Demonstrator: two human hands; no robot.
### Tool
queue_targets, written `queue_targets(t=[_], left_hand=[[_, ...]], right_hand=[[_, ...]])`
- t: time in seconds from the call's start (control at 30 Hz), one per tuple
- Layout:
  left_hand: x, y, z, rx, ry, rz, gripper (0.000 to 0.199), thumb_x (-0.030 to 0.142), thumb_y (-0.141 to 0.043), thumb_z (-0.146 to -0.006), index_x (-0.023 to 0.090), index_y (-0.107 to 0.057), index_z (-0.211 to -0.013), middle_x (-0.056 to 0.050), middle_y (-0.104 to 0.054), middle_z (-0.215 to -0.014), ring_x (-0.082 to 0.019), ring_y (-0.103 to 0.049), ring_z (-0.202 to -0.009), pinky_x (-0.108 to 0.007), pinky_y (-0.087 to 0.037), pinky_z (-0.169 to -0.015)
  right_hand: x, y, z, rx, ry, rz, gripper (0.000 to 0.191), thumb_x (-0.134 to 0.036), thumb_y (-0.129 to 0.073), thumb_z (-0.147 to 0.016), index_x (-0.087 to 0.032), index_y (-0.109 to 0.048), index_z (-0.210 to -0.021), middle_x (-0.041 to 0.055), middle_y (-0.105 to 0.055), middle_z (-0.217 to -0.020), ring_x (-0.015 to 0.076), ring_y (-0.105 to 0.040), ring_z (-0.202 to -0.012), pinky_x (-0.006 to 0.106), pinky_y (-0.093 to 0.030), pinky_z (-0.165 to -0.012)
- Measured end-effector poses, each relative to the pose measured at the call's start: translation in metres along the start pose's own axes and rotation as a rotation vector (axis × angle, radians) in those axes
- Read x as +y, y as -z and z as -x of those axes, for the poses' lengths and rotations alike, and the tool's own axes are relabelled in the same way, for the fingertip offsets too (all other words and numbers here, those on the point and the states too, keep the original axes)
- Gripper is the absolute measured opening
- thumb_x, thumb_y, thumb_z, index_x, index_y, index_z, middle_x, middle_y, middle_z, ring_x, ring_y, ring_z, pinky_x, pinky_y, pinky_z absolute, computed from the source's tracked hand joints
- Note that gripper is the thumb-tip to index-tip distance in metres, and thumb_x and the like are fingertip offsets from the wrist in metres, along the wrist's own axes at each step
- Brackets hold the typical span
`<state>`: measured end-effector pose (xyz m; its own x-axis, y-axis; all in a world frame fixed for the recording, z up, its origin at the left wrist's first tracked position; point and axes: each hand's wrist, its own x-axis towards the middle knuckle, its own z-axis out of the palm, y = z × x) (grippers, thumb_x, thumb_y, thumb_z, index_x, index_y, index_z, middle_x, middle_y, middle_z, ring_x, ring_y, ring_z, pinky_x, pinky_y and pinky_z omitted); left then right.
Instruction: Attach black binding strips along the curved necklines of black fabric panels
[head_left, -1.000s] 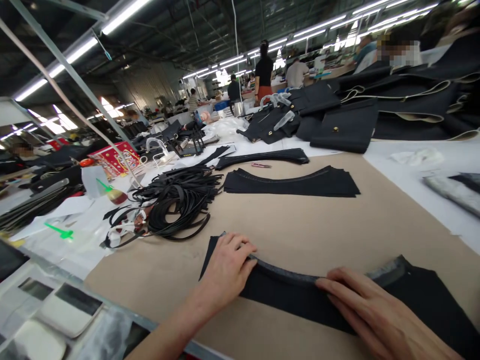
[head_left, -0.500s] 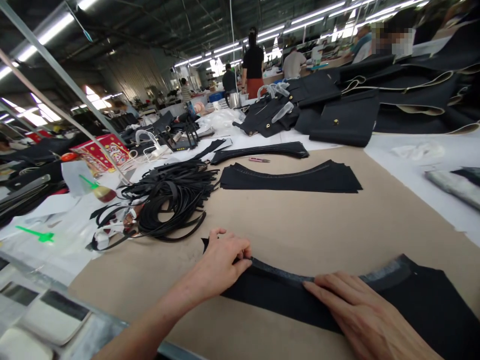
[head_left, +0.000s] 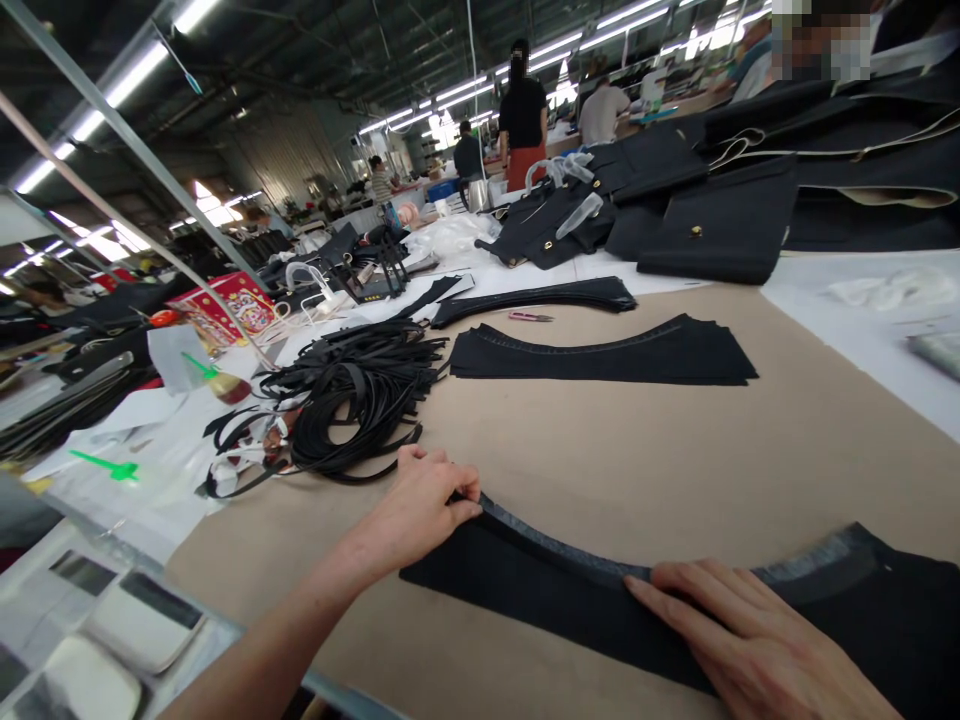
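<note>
A black curved fabric panel (head_left: pixel 570 600) lies across the front of the brown work surface, a greyish strip running along its concave upper edge. My left hand (head_left: pixel 435 495) pinches that edge near the panel's left end, thumb and bent fingers closed on it. Flat on the panel's middle rests my right hand (head_left: pixel 742 620), fingers stretched out and fingertips at the curved edge. Behind the hands sits a stack of similar black panels (head_left: pixel 600 355), with pink-handled thread snips (head_left: pixel 531 317) beyond it.
Left of the panels lies a heap of black straps (head_left: pixel 352 400), partly coiled. A bottle with a green-handled applicator (head_left: pixel 225 385) and a red box (head_left: pixel 225 305) stand farther left. Black bags (head_left: pixel 712 225) are piled at the back right. Several people work in the background.
My left hand has slid a little left along the panel's edge. My right hand stays pressed on the panel. The whole view has shifted slightly.
</note>
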<state>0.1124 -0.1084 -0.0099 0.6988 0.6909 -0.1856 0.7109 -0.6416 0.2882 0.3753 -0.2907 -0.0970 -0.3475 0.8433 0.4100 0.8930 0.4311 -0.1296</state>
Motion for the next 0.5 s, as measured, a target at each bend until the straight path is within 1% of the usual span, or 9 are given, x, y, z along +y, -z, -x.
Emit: queue_targets(t=[0.1,0.2,0.33,0.5], left_hand=[[-0.003,-0.002,-0.001,-0.044,0.035,0.08,0.012,0.024,-0.057,-0.085,0.021,-0.062,-0.074,0.005,-0.067,-0.078,-0.015,-0.056,-0.081,-0.033,-0.024,-0.084],[-0.006,-0.007,-0.004,-0.061,0.077,0.132,0.012,0.026,-0.059,-0.083,0.021,-0.064,-0.074,0.006,-0.068,-0.08,-0.015,-0.058,-0.081,-0.032,-0.025,-0.084],[-0.008,-0.013,-0.011,-0.059,0.101,0.127,0.011,0.027,-0.06,-0.081,0.022,-0.064,-0.072,0.005,-0.069,-0.08,-0.016,-0.059,-0.081,-0.035,-0.025,-0.084],[-0.007,-0.016,-0.014,-0.047,0.129,0.119,0.01,0.025,-0.061,-0.078,0.021,-0.065,-0.07,0.004,-0.069,-0.077,-0.017,-0.06,-0.078,-0.037,-0.025,-0.085]], right_hand=[[0.001,-0.002,0.002,-0.021,-0.026,-0.011,0.051,-0.007,-0.044,-0.075,-0.028,-0.062,-0.118,0.0021,-0.067,-0.104,0.0199,-0.064,-0.088,0.029,-0.054,-0.076],[0.001,-0.003,0.003,-0.031,-0.03,-0.008,0.05,-0.007,-0.043,-0.076,-0.029,-0.062,-0.117,0.0016,-0.066,-0.105,0.019,-0.064,-0.089,0.029,-0.053,-0.078],[0.002,-0.003,0.004,-0.05,-0.002,0.034,0.05,-0.009,-0.045,-0.076,-0.03,-0.062,-0.118,0.0007,-0.066,-0.107,0.0193,-0.064,-0.09,0.029,-0.053,-0.078],[0.007,-0.004,0.007,-0.082,0.011,0.067,0.05,-0.012,-0.049,-0.077,-0.031,-0.06,-0.122,0.0003,-0.065,-0.11,0.0202,-0.064,-0.092,0.029,-0.054,-0.078]])
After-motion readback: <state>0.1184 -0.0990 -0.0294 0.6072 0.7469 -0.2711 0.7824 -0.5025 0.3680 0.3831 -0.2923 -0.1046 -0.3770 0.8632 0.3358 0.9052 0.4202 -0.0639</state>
